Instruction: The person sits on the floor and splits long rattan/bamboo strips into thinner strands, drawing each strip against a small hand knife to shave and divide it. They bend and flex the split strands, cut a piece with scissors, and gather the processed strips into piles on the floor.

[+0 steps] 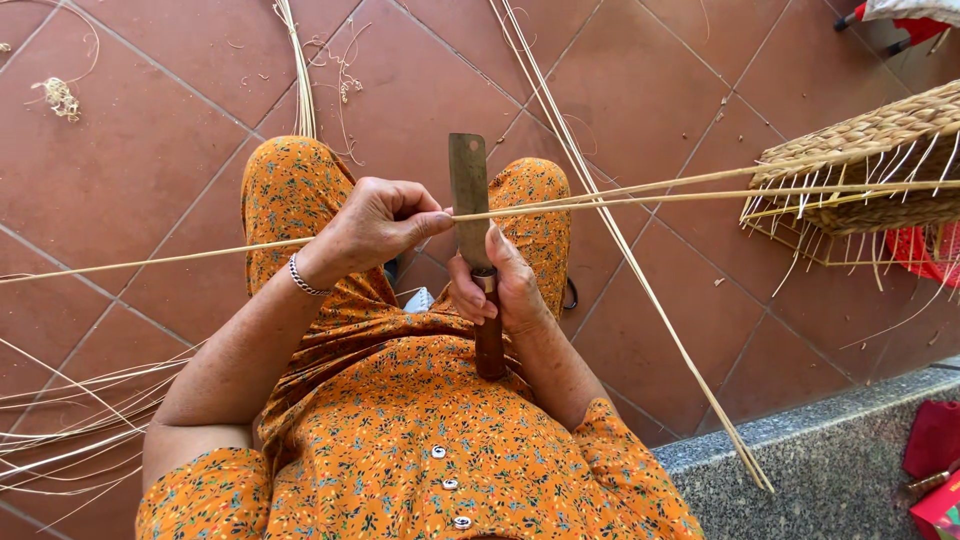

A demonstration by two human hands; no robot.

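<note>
Both hands closed: left hand pinching, right hand fisted upright

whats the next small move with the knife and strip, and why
Probably draw the strip leftward with the left hand across the blade. The right hand holds the knife upright, its edge meeting the strip where it splits in two.

Upright broad-bladed knife, long pale cane strip across its blade

Knife – dull metal blade, wooden handle; cane strip – smooth, matt.
</note>
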